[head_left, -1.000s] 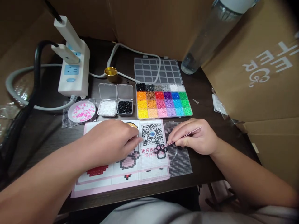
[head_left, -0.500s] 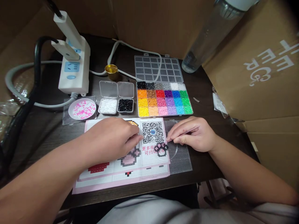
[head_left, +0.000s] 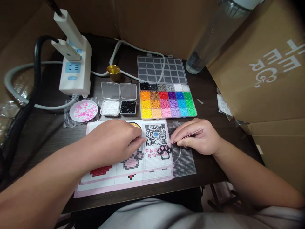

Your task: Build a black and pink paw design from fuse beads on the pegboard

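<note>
Pinching tweezers (head_left: 192, 134), the right hand (head_left: 205, 137) has the black-and-pink bead paw (head_left: 163, 148) just to its left.

Dim light leaves the back cardboard (head_left: 152, 27) shadowed, while the view's upper-right corner falls to black.

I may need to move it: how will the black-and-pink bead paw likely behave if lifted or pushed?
The bead paw may crumble when lifted: it's built of small beads, any bonding too fine to see. It's probably light, looking small and flat. Pushing may meet resistance, as it lies on a studded board.
</note>
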`<state>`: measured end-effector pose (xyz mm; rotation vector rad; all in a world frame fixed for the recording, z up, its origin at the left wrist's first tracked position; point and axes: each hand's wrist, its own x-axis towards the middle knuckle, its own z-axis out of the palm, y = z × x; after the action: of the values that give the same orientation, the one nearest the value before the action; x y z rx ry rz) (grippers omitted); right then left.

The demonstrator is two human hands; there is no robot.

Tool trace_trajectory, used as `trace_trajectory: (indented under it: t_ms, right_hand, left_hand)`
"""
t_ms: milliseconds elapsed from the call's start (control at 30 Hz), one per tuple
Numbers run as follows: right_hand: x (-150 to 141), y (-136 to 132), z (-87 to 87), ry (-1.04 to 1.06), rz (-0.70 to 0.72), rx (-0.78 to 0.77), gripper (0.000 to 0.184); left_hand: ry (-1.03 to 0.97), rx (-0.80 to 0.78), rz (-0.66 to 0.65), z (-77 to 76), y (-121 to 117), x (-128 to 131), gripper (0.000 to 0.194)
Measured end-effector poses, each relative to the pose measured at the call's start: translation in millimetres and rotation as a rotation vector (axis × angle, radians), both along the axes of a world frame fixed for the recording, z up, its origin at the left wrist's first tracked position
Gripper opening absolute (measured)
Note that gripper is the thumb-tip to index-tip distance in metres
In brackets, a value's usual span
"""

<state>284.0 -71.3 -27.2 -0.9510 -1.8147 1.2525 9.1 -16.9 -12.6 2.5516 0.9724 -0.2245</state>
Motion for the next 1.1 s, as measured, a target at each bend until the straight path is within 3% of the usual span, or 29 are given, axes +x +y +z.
trace_trajectory:
  t_ms: [1100]
  right_hand:
    - [0.7,0.8,-4.5,0.060,0.015,0.076,0.009]
  left_hand:
    - [0.045,-0.023,0.004,0.5,0.2,0.8,0.043]
